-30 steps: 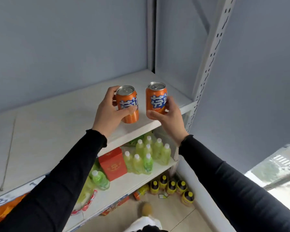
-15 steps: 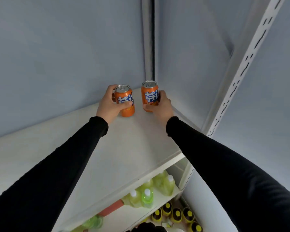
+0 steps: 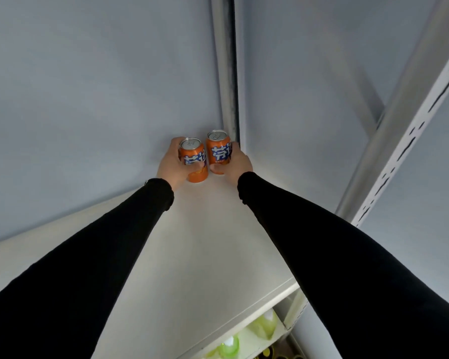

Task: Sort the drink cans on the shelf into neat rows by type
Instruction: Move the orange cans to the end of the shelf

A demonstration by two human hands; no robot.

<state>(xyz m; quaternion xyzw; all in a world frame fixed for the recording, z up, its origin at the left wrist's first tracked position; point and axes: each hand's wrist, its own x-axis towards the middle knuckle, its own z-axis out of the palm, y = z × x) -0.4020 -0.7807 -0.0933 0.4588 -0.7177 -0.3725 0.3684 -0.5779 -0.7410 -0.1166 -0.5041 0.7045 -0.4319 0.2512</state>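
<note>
While each hand wraps one orange aluminium drink can, the left hand (image 3: 172,167) on the left can (image 3: 194,160) and the right hand (image 3: 236,164) on the right can (image 3: 219,151), both cans sit deep in the white shelf board's (image 3: 208,244) back corner. Placement looks nearly done; next, release them upright, just beside each other.

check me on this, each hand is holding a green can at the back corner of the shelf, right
Not quite: the cans are orange, not green. The head view shows the left hand gripping one orange can and the right hand gripping another orange can at the back corner of the shelf.
</note>
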